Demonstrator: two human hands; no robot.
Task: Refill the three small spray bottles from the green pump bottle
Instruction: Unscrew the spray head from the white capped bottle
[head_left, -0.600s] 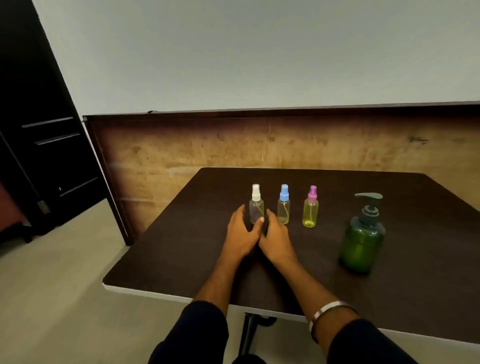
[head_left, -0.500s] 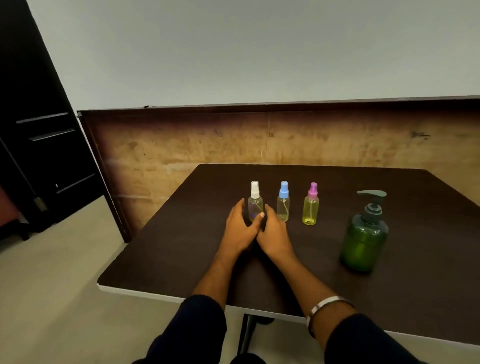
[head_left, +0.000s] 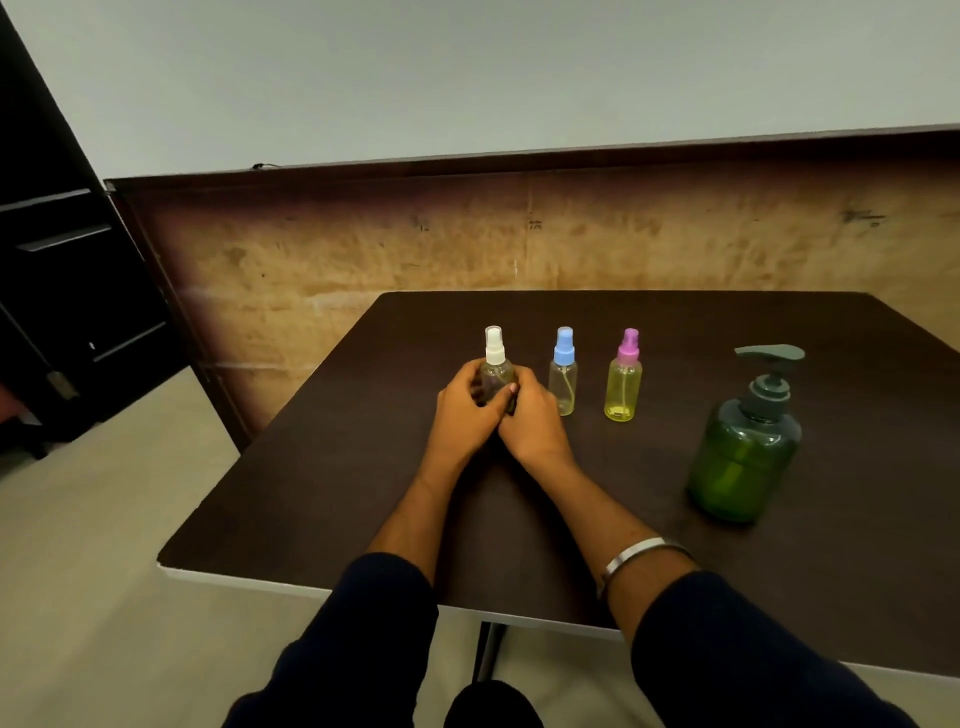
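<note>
Both of our hands meet around one small bottle near the middle of the table. Our left hand (head_left: 465, 415) curls its fingers around the left side of the white-capped spray bottle (head_left: 496, 366), and our right hand (head_left: 532, 421) wraps the right side, thumb across the front. The bottle stands upright, its white nozzle clear above our fingers.

The step in hand looks like opening this first bottle. To do it well, we would let one hand hold the clear body firm and low while the other moves up to the white cap and twists it off, keeping the bottle vertical so the thin dip tube comes out straight.

Just beside our right hand stands the blue-capped spray bottle (head_left: 563, 376), close enough to knock, so our elbow should stay tucked. Next in the row is the pink-capped spray bottle (head_left: 623, 382), yellow-tinted. Further right and nearer to us sits the green pump bottle (head_left: 743, 457), its dark pump head untouched, well apart from our hands. All rest on the dark table (head_left: 363, 467).
</note>
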